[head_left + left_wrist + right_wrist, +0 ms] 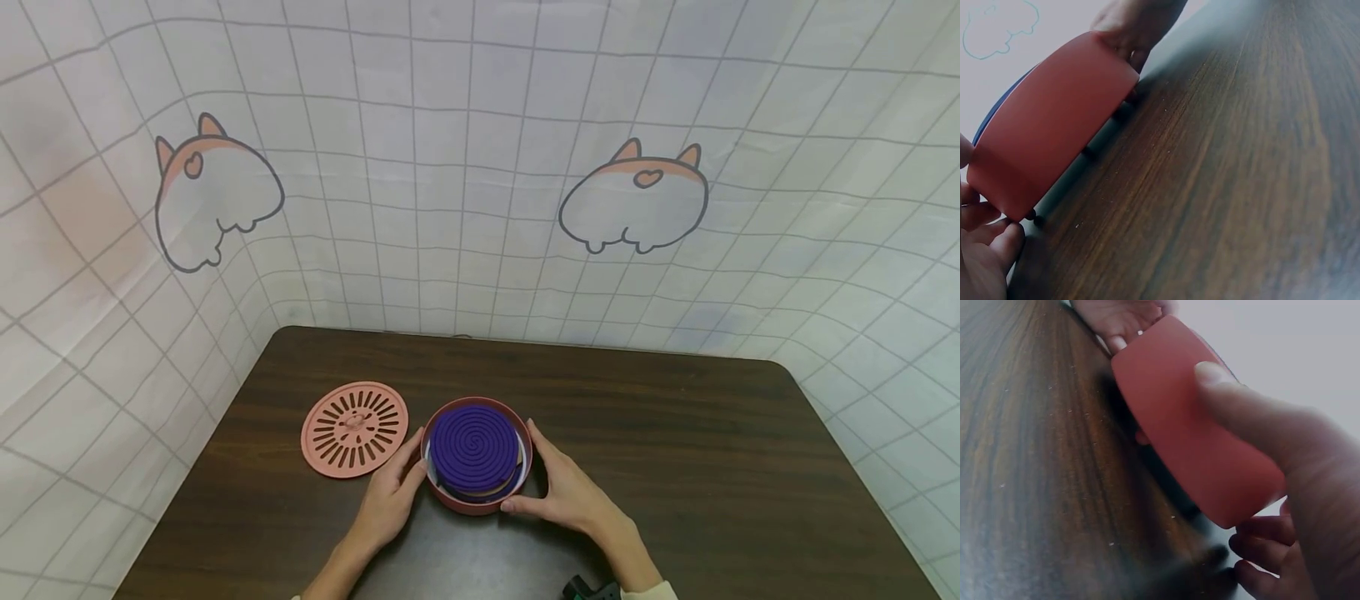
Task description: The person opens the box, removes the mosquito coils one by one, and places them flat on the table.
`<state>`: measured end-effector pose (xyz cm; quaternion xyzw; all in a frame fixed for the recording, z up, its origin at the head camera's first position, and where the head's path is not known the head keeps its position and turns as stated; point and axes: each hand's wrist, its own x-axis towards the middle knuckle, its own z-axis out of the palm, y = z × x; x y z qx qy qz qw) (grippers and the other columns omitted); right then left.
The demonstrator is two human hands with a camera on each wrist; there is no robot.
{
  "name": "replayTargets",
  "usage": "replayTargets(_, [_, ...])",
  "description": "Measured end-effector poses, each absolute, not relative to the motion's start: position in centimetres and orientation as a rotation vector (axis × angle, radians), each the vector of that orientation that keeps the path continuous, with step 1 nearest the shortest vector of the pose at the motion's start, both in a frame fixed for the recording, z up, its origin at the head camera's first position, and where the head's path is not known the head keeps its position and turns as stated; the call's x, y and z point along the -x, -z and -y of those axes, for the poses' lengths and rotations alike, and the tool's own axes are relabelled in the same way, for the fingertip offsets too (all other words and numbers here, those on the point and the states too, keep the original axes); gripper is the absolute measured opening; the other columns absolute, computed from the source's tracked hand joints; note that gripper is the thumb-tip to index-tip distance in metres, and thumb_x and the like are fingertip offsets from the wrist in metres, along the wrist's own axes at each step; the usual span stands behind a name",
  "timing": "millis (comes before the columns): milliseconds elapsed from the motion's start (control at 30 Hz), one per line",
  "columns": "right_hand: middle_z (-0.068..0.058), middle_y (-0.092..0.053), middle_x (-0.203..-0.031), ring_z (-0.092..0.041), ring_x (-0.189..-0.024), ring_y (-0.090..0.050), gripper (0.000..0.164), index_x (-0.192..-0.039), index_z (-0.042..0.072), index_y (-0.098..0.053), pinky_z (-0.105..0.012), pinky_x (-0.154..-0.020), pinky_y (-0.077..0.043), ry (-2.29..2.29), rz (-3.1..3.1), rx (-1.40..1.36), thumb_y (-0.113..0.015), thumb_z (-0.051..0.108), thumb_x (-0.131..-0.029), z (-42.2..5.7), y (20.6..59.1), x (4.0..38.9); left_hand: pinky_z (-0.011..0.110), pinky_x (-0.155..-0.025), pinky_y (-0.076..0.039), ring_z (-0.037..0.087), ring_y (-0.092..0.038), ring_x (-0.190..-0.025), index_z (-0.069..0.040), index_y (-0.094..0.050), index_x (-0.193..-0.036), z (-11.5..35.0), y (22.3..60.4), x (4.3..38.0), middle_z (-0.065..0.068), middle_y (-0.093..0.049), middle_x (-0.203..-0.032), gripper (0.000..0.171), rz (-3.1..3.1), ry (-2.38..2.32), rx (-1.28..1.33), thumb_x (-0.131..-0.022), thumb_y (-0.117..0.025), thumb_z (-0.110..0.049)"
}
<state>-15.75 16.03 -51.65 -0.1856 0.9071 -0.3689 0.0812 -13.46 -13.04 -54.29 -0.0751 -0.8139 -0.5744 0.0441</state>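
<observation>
A round red tin [476,507] holds a stack topped by a purple mosquito coil [474,447] with a spiral pattern; a white rim shows around the stack. My left hand [388,502] grips the tin's left side, thumb toward me. On the right side my right hand [573,493] grips it, its thumb [1235,400] lying on the red wall and its other fingers curled by the bottom edge. Small dark knobs [1030,214] show under the tin in the left wrist view. Whether it rests on them or is slightly raised I cannot tell.
A pink round slotted lid [355,429] lies on the dark wooden table [675,433], left of the tin. Behind and beside the table hangs a white gridded curtain [465,167] with cartoon animal drawings. A black device [588,588] is at my right wrist.
</observation>
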Motion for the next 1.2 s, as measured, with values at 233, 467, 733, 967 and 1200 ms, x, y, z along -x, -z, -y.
replayTargets(233, [-0.008,-0.031,-0.164,-0.031,-0.149,-0.035,0.113,-0.162,0.011,-0.019,-0.057,-0.118,-0.033,1.086,-2.739,0.544,-0.075,0.064,-0.078,-16.3,51.2,15.9,0.013,-0.107,-0.038,0.017,-0.049,-0.138,-0.006,-0.043,-0.152,13.0,54.1,13.4,0.006,-0.047,-0.154,0.051,2.484,1.780,0.227,-0.104,-0.054,-0.019])
replayTargets(467, [-0.008,-0.050,-0.152,-0.031,-0.133,-0.055,0.097,-0.159,0.009,-0.026,-0.053,-0.111,-0.044,1.163,-2.788,0.526,-0.071,0.056,-0.087,-15.8,50.5,16.4,0.013,-0.108,-0.037,0.017,-0.049,-0.138,-0.006,-0.043,-0.152,13.1,54.1,13.4,0.006,-0.047,-0.155,0.051,2.484,1.775,0.239,-0.104,-0.054,-0.018])
replayTargets(733, [-0.005,-0.050,-0.152,-0.029,-0.136,-0.050,0.090,-0.157,0.014,-0.033,-0.054,-0.110,-0.045,1.158,-2.864,0.485,-0.068,0.059,-0.088,-15.1,49.6,17.1,0.015,-0.108,-0.040,0.020,-0.051,-0.137,-0.009,-0.043,-0.152,13.1,54.4,13.4,0.007,-0.048,-0.154,0.050,2.474,1.788,0.238,-0.104,-0.054,-0.019])
replayTargets(967, [-0.006,-0.048,-0.153,-0.027,-0.142,-0.043,0.083,-0.154,0.013,-0.041,-0.053,-0.114,-0.040,1.126,-2.919,0.536,-0.068,0.057,-0.089,-14.2,48.7,17.7,0.016,-0.107,-0.041,0.021,-0.052,-0.136,-0.007,-0.044,-0.152,13.0,54.2,13.4,0.008,-0.050,-0.153,0.050,2.478,1.774,0.233,-0.104,-0.054,-0.018])
replayTargets(1200, [-0.007,-0.050,-0.150,-0.029,-0.139,-0.044,0.077,-0.151,0.010,-0.045,-0.055,-0.112,-0.041,1.134,-2.968,0.603,-0.070,0.049,-0.090,-13.1,48.1,18.1,0.019,-0.107,-0.043,0.027,-0.054,-0.135,-0.007,-0.044,-0.151,13.0,54.5,13.4,0.012,-0.051,-0.151,0.050,2.452,1.767,0.262,-0.104,-0.054,-0.020])
